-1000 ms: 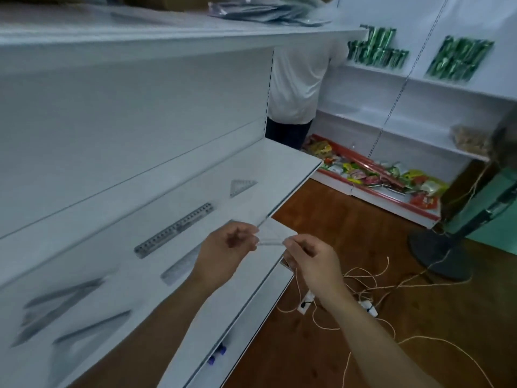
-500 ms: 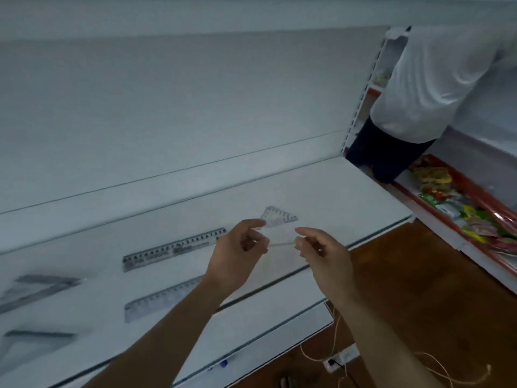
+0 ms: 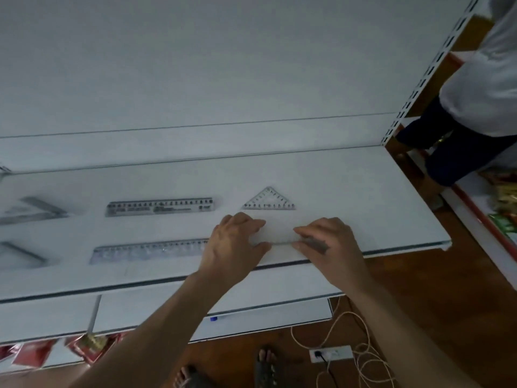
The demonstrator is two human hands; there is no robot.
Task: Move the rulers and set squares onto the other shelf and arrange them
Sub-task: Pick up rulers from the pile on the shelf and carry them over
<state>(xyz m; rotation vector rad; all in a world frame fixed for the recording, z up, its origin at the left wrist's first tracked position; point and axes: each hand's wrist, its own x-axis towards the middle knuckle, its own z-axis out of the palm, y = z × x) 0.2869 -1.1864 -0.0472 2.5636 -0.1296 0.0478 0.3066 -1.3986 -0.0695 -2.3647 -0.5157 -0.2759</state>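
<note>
A clear set square (image 3: 280,236) lies flat near the front edge of the white shelf (image 3: 363,191). My left hand (image 3: 233,243) pinches its left end and my right hand (image 3: 328,243) pinches its right end. Just behind it sits another small set square (image 3: 268,199). To the left are two rulers, one at the back (image 3: 160,205) and one at the front (image 3: 149,250). Two more set squares, blurred, lie at the far left, one behind (image 3: 33,211) the other (image 3: 19,253).
A person in a white shirt (image 3: 481,79) stands at the right end of the shelf unit. Cables (image 3: 352,329) and a power strip (image 3: 330,354) lie on the wooden floor by my feet. A blue-capped pen (image 3: 214,318) rests on the lower shelf, with red packets (image 3: 33,357) below left.
Both hands have carried the clear set square from mid-air down onto the shelf, in front of the small set square. My view has turned to face the shelf.
</note>
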